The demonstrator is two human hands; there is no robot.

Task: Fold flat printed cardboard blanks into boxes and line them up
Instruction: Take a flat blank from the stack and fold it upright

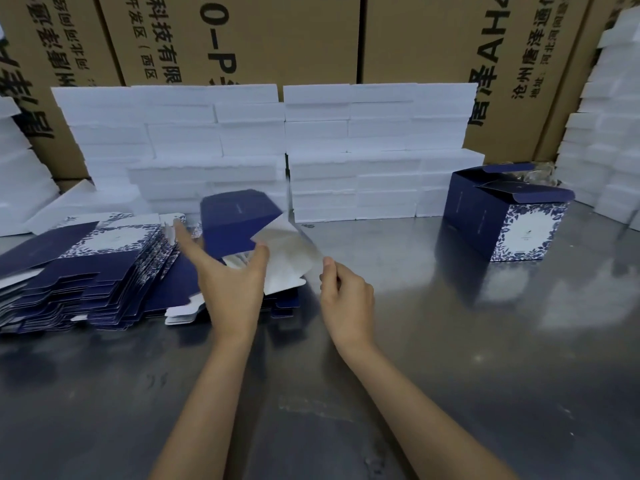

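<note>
blank [242, 223] lifted just right of the flat stack [86, 271], held by left hand [232, 289] with fingers spread wide on its near side, while right hand [346, 303], loosely curled and empty, waits beside its white flap.

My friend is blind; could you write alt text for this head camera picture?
Two hands lift a navy cardboard blank off a pile of flat blanks on a metal table; the left hand grips it. Two folded boxes stand far right.

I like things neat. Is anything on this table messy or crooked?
Yes. The stack of flat blanks on the left has slid into a slanted, fanned heap with uneven edges. The folded boxes on the right stand with their top flaps open. The blank in the left hand is just mid-fold.
</note>
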